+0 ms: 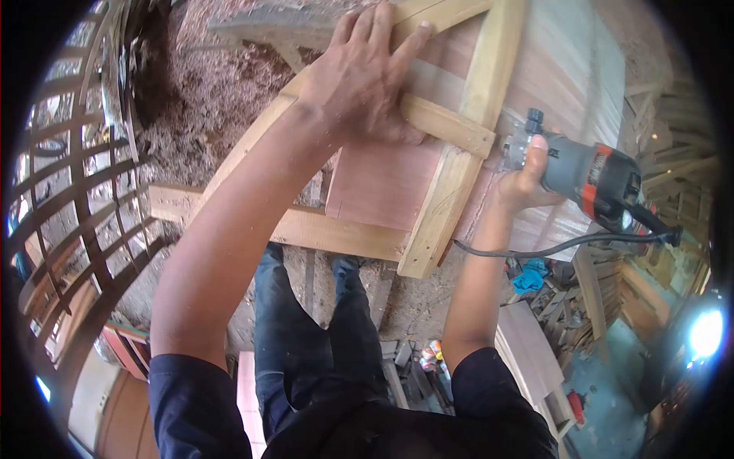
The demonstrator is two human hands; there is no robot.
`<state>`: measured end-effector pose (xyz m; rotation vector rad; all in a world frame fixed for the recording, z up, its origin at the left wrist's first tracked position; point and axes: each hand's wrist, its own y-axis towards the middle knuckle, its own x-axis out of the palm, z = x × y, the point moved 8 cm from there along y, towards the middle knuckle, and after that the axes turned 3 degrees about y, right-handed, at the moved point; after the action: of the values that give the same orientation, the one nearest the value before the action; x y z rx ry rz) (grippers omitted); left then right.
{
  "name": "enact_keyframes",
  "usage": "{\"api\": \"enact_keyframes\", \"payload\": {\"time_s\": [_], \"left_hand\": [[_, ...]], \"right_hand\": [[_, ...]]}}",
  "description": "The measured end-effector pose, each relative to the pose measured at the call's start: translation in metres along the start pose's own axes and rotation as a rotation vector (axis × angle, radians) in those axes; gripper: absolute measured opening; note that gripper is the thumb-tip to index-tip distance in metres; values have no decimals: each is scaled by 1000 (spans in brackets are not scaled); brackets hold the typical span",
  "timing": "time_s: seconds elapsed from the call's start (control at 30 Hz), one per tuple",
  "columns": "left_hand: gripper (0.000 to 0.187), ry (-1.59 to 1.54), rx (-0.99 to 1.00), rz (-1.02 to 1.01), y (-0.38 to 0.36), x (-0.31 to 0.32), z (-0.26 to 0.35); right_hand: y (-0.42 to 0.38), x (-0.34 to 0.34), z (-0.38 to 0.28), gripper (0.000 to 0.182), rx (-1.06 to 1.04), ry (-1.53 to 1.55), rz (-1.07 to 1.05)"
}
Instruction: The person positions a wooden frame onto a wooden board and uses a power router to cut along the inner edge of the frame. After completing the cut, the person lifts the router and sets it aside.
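Note:
My right hand is wrapped round a trim router, a grey and black tool with an orange-red band. Its clear base sits against the edge of a reddish wood panel beside a pale wooden strip. The router bit is hidden. A black power cord runs from the tool's rear and curves past my right forearm. My left hand lies with fingers spread on the wooden frame, near a short crosspiece that meets the strip. A pinkish plywood panel shows below the crosspiece.
A long wooden beam runs beneath the frame, in front of my legs. Wood shavings cover the ground at upper left, next to a slatted lattice. Scrap wood and a blue cloth lie at right, near a bright light.

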<state>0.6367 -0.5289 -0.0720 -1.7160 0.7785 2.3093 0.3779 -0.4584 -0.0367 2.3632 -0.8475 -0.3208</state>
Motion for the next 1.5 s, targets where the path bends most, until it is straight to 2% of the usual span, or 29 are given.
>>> {"api": "enact_keyframes", "payload": {"time_s": [0.07,0.13,0.27,0.33,0.47,0.53,0.87,1.03,1.13,1.27,1.5], "left_hand": [[117,98,4,-47,3,-12,-3],[126,-176,26,-236,4,-20,0],[123,-77,22,-167,-1,-12,0],[122,36,58,-42,-1,-6,0],[123,84,37,-54,-1,-7,-1],[126,-86,1,-143,1,-22,0],[127,47,39,-69,0,1,-2],[128,-15,27,-205,-1,-13,0],[128,21,8,-111,2,-4,-3],[129,-12,-5,-100,0,-1,-4],[135,-24,-25,-222,1,-6,-2]], "right_hand": [[0,6,2,44,-21,9,15],[3,7,-3,45,-39,24,64],[6,7,3,43,-13,6,37],[7,7,6,40,-25,41,59],[12,14,5,37,-24,55,42],[15,15,5,37,-22,32,53],[21,16,17,40,-47,65,58],[24,20,16,40,-46,70,58],[26,24,16,40,-45,63,71],[31,27,17,40,-56,55,86],[33,28,21,40,-56,33,106]]}}
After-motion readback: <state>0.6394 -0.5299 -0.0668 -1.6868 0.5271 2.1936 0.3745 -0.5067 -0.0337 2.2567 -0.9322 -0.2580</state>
